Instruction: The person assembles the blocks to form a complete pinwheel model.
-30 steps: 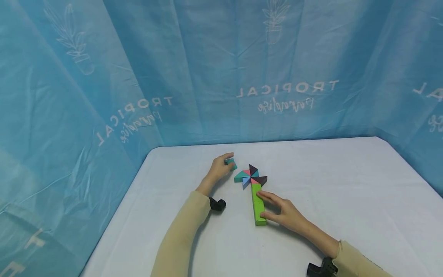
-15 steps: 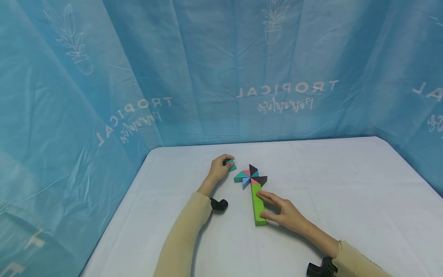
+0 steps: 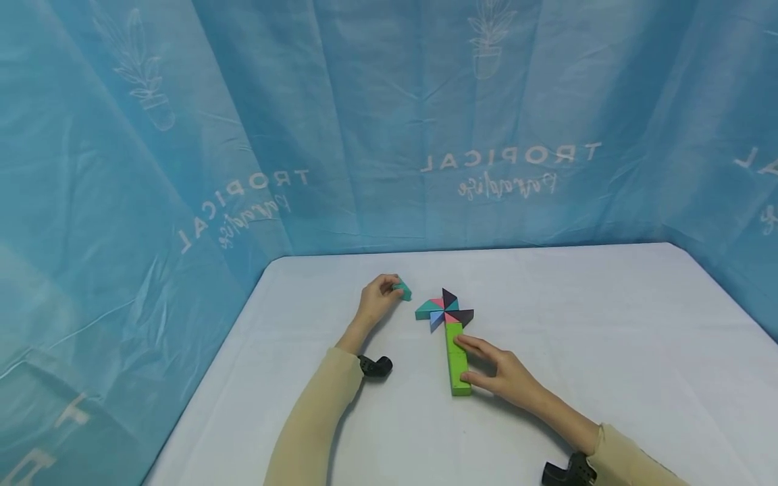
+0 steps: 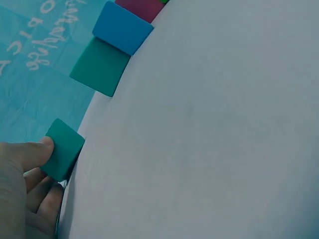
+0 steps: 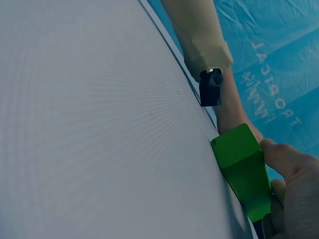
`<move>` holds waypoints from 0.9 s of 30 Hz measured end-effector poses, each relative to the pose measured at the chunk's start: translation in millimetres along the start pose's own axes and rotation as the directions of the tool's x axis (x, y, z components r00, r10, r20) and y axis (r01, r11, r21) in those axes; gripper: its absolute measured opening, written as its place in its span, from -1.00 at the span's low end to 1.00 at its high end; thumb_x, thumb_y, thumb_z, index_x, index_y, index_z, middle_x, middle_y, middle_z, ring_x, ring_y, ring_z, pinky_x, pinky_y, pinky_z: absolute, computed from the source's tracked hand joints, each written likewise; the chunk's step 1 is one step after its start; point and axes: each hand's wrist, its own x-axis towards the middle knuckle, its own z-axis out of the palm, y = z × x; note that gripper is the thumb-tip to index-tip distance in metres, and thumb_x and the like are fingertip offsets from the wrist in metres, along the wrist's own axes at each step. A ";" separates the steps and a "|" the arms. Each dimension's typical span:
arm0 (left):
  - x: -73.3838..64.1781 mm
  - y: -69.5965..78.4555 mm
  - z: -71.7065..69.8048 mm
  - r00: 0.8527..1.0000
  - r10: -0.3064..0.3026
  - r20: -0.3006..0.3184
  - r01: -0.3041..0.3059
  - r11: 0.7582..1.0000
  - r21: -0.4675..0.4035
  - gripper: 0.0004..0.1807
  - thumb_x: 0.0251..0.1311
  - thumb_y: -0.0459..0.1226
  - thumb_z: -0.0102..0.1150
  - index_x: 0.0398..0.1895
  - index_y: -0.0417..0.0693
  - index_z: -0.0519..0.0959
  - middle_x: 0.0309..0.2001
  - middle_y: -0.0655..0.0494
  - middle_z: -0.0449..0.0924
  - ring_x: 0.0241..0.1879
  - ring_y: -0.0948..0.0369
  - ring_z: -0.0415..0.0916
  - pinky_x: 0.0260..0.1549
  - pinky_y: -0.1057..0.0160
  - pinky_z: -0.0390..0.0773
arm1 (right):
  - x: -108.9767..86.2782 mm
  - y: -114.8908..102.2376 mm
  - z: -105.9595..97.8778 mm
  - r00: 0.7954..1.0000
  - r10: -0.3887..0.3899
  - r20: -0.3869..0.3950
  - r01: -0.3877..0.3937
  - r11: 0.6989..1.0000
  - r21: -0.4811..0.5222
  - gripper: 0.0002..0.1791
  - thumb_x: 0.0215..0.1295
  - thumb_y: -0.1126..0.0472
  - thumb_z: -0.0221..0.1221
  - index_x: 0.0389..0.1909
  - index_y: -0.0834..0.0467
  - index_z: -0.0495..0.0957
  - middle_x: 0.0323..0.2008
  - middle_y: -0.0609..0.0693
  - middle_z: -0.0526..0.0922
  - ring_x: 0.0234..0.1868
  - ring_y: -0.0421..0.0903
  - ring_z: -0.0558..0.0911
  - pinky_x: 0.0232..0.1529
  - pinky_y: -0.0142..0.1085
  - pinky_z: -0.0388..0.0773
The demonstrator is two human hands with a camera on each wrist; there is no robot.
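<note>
My left hand (image 3: 375, 300) pinches a small teal block (image 3: 404, 290) between thumb and fingers at the far left of the pattern. In the left wrist view the thumb presses on one face of this teal block (image 4: 65, 147). To its right lies a pinwheel of triangular blocks: a teal one (image 3: 427, 309), a blue one (image 3: 435, 320), pink ones and dark ones (image 3: 460, 316). Two green blocks (image 3: 458, 371) run end to end from it toward me, like a stem. My right hand (image 3: 507, 378) rests thumb and fingertips, spread apart, along the stem's right side.
A white cloth covers the table (image 3: 577, 324). Blue printed curtains (image 3: 389, 135) hang behind it and at the sides. Black wrist cameras (image 3: 377, 368) are strapped at both sleeve cuffs.
My left hand has drawn slightly to the left and turned the teal block, which now sits a little farther from the pinwheel. My right hand stays at the green blocks. The head view shifts slightly.
</note>
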 end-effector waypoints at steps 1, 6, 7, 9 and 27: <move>-1.2 0.0 -0.4 1.000 -0.015 0.005 0.015 1.000 0.003 -0.67 0.12 -0.36 0.27 -0.08 -0.37 0.51 0.11 -0.22 0.48 0.13 -0.01 0.44 0.08 0.32 0.44 | 0.2 -3.7 -1.0 1.000 -0.001 0.000 0.001 1.000 0.000 -0.29 0.14 0.24 0.32 0.31 0.24 0.29 0.21 0.09 0.45 0.26 0.10 0.36 0.22 -0.11 0.34; -4.0 1.1 2.3 0.998 -0.048 0.047 0.043 0.994 0.104 -0.36 0.10 -0.27 0.32 0.24 -0.33 0.37 0.21 -0.23 0.38 0.21 0.00 0.34 0.13 0.25 0.40 | 2.3 -27.8 -8.9 1.000 0.006 0.009 -0.006 1.000 0.000 -0.32 0.13 0.30 0.32 0.27 0.34 0.30 0.19 0.17 0.46 0.24 0.16 0.37 0.21 -0.11 0.35; -4.2 1.8 3.4 0.998 -0.044 0.052 0.036 0.990 0.137 -0.32 0.09 -0.24 0.33 0.27 -0.33 0.33 0.22 -0.24 0.37 0.22 -0.01 0.33 0.14 0.20 0.39 | 2.7 -31.7 -10.4 1.000 0.010 0.012 -0.010 1.000 -0.001 -0.32 0.13 0.30 0.32 0.27 0.35 0.31 0.19 0.18 0.46 0.24 0.17 0.37 0.21 -0.12 0.35; -3.9 3.2 6.1 0.997 -0.055 0.047 0.045 0.979 0.198 -0.25 0.08 -0.18 0.35 0.30 -0.31 0.30 0.24 -0.23 0.34 0.24 -0.01 0.30 0.18 0.15 0.36 | 3.4 -36.5 -12.1 1.000 0.015 0.015 -0.014 1.000 -0.004 -0.33 0.13 0.31 0.32 0.26 0.35 0.31 0.19 0.18 0.46 0.24 0.17 0.36 0.21 -0.11 0.35; -2.3 5.8 11.4 0.998 -0.065 -0.005 0.064 0.951 0.303 -0.21 0.02 -0.10 0.38 0.28 -0.30 0.32 0.23 -0.21 0.37 0.23 -0.04 0.31 0.19 0.08 0.34 | -1.0 2.8 -0.3 1.000 -0.003 0.002 0.003 1.000 0.011 -0.31 0.19 0.12 0.30 0.33 0.13 0.30 0.23 -0.03 0.45 0.28 0.02 0.34 0.20 -0.04 0.35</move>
